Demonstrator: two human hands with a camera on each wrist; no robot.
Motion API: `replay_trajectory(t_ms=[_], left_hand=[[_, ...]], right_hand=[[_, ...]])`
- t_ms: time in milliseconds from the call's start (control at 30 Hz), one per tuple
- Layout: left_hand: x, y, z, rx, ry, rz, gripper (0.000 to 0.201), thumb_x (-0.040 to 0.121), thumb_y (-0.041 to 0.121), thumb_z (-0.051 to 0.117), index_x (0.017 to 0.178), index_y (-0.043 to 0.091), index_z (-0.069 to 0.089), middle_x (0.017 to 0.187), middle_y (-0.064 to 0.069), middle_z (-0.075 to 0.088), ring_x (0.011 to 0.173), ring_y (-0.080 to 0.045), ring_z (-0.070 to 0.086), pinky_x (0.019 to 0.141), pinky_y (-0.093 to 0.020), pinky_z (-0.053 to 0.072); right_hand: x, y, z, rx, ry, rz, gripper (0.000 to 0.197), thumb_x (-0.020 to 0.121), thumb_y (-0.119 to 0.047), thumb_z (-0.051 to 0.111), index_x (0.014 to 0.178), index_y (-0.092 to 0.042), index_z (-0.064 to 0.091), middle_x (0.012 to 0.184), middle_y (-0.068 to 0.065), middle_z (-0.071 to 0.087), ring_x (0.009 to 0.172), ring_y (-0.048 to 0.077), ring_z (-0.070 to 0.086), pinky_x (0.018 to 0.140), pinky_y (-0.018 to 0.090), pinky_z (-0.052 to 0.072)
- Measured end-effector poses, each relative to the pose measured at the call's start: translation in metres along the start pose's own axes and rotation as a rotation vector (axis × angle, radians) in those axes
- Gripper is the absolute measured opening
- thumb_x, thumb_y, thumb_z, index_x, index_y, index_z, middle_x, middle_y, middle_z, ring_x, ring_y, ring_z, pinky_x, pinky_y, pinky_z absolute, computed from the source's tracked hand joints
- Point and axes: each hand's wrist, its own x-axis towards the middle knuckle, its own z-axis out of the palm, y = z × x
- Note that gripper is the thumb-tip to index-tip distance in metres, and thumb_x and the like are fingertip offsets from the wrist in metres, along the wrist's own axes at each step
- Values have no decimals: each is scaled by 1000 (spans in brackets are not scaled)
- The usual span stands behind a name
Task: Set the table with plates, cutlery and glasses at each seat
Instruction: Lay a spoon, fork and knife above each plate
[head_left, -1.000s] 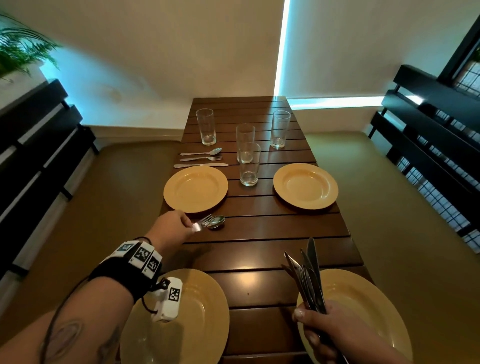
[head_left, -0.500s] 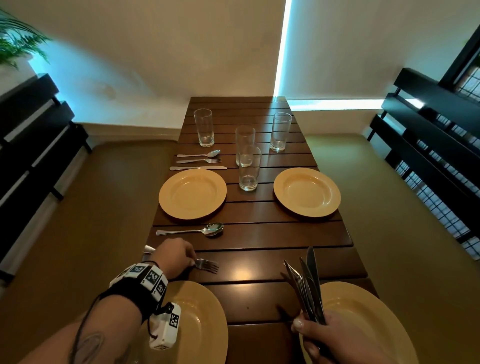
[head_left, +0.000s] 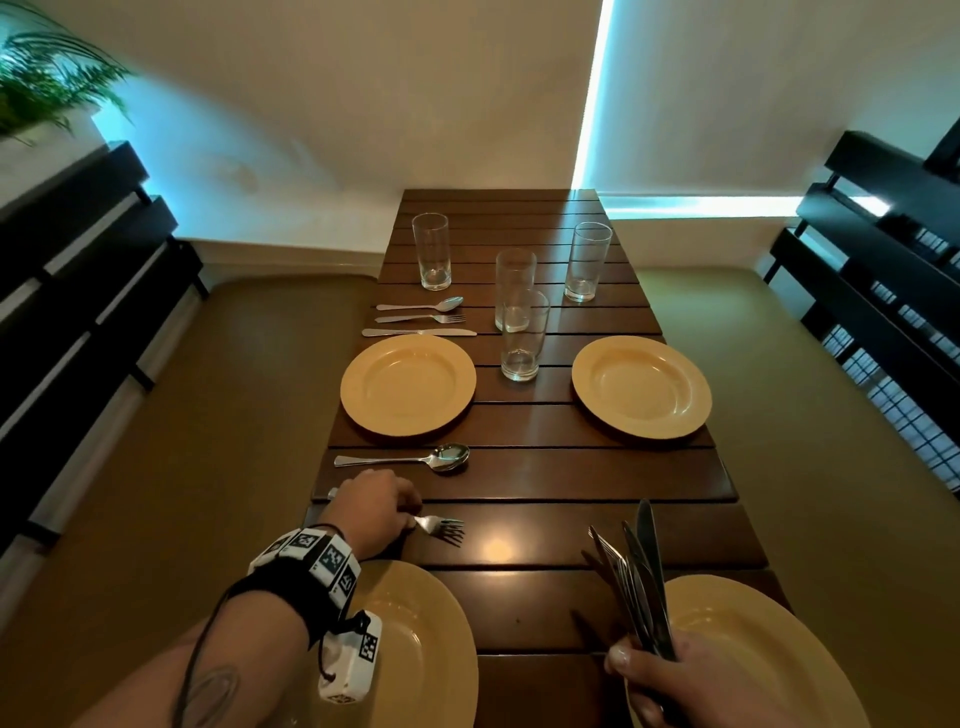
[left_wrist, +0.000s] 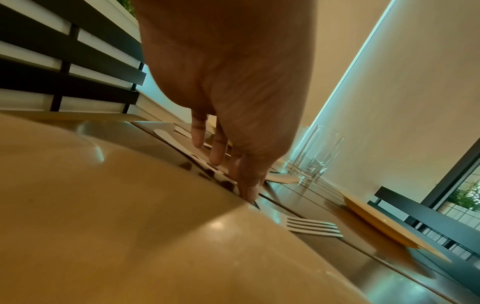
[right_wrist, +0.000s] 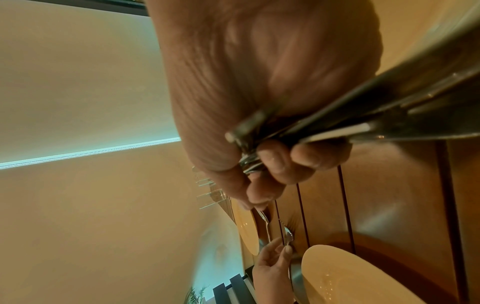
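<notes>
My left hand (head_left: 384, 512) pinches the handle of a fork (head_left: 444, 529) that lies flat on the wooden table (head_left: 545, 467), just beyond the near left yellow plate (head_left: 415, 654). In the left wrist view the fingertips (left_wrist: 248, 193) press down on the fork (left_wrist: 311, 226). A spoon (head_left: 415, 460) lies one slat farther away. My right hand (head_left: 670, 680) grips a bundle of knives and forks (head_left: 636, 582) upright over the near right plate (head_left: 769, 649). The right wrist view shows its fingers (right_wrist: 275, 162) curled round the bundle (right_wrist: 363, 115).
Two more yellow plates sit farther up, left (head_left: 408, 384) and right (head_left: 641, 387). A spoon, fork and knife set (head_left: 418, 318) lies beyond the left one. Several glasses (head_left: 524, 335) stand mid-table and at the back. Dark benches (head_left: 78, 312) flank both sides.
My left hand laid the spoon below the far left plate, then drew back toward me with the fork and set it on the table. The right hand kept its bundle.
</notes>
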Motion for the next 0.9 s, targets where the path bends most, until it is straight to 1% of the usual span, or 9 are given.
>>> replay_trajectory(t_ms=[133,200,333,433,533,633,733,800,900], left_hand=[[-3,-8,1,99,2,26,21,92,33,66,110,36,75,112,11,66,113,-16,58,101,-39,48],[-4,-12,2,110,-18,23,19,93,32,63,106,37,76,111,11,65,112,-17,58,98,-38,50],[4,-19,-2,36,-4,-28,16,91,26,64,96,33,77,103,9,69,103,-18,65,91,-37,54],[13,-20,-5,-2,16,-40,17,92,21,64,99,29,78,103,7,73,97,-16,68,88,-33,56],[20,-21,-5,-2,35,-56,17,94,20,63,101,27,77,106,5,72,103,-17,65,91,-35,54],[24,-20,-4,34,35,-57,19,94,21,62,103,28,78,110,6,70,111,-19,60,97,-36,49],[26,-21,-1,31,34,-77,19,94,22,62,103,29,78,110,7,71,112,-20,59,98,-37,48],[27,-23,0,25,38,-90,18,94,24,62,101,30,78,109,8,70,112,-21,58,99,-38,47],[27,-22,0,22,39,-89,17,94,24,63,101,30,78,110,8,70,113,-19,58,101,-38,45]], right_hand=[[0,-1,-1,-14,-9,0,96,26,-66,89,93,0,67,58,5,61,52,12,62,57,19,49],[1,0,-1,-6,-17,8,96,25,-64,91,91,1,67,57,6,60,51,13,61,56,20,49],[5,5,0,-16,3,8,102,23,-64,91,96,4,69,57,8,61,53,16,61,58,22,50],[7,6,0,-11,8,25,98,25,-62,92,94,3,70,58,9,60,53,17,61,58,23,50],[8,6,-2,34,12,43,95,28,-58,94,96,3,68,60,11,59,52,18,60,57,25,48],[8,5,-4,33,10,55,96,29,-61,93,96,3,67,60,9,59,51,16,59,57,24,48],[8,6,-5,70,16,72,95,30,-57,94,98,3,67,60,10,59,49,16,58,54,24,47],[8,6,-4,85,11,66,86,37,-55,93,96,1,66,61,11,58,49,16,57,52,23,46],[7,2,-2,107,2,65,59,59,-44,89,91,0,67,61,12,56,46,17,55,49,23,44]])
